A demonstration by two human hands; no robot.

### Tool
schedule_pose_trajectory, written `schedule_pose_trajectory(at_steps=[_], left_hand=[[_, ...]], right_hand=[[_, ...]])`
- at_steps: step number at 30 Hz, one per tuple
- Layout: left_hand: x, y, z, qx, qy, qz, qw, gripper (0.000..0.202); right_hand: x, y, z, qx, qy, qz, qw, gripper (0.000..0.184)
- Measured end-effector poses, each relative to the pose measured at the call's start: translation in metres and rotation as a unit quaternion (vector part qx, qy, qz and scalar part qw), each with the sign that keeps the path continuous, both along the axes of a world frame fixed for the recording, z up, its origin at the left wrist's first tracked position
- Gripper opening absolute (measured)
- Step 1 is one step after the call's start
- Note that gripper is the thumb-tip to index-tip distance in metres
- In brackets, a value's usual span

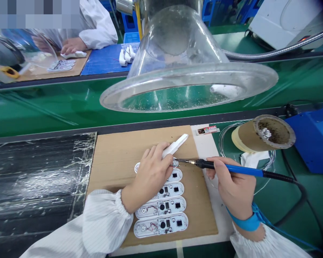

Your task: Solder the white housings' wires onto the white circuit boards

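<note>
My left hand is closed around a flat white plastic piece that sticks out up and to the right, and it rests over the top of a row of white circuit boards. My right hand grips a blue-handled soldering iron. The iron's tip touches the topmost board beside my left fingers. The boards lie on a brown cardboard sheet.
A clear fume hood hangs over the green conveyor belt. A solder spool and tip cleaner and a blue soldering station stand at the right. Black ribbed matting lies left. Another person's hands work across the belt.
</note>
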State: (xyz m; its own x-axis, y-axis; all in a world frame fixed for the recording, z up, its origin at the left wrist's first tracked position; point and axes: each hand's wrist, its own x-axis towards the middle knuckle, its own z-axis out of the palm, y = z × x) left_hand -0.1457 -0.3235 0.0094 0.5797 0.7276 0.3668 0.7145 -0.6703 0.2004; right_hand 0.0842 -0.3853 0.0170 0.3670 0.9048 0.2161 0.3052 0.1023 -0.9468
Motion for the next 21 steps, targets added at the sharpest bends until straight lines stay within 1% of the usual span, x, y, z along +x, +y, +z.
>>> schedule_pose_trajectory(at_steps=[5, 12, 16, 21], left_hand=[[0.000, 0.000, 0.001, 0.003, 0.006, 0.004, 1.000, 0.013], [-0.001, 0.000, 0.000, 0.002, -0.004, 0.002, 1.000, 0.014], [-0.002, 0.000, 0.002, -0.017, -0.001, 0.001, 1.000, 0.014], [-0.007, 0.001, 0.004, -0.059, -0.028, 0.000, 0.998, 0.011]], right_hand=[[0.000, 0.001, 0.001, 0.000, 0.000, -0.007, 1.000, 0.019], [0.004, 0.000, 0.001, 0.018, 0.001, -0.037, 0.999, 0.021], [0.008, -0.001, -0.001, 0.020, -0.005, -0.048, 0.999, 0.022], [0.011, -0.004, -0.005, 0.017, 0.034, -0.074, 0.997, 0.022]])
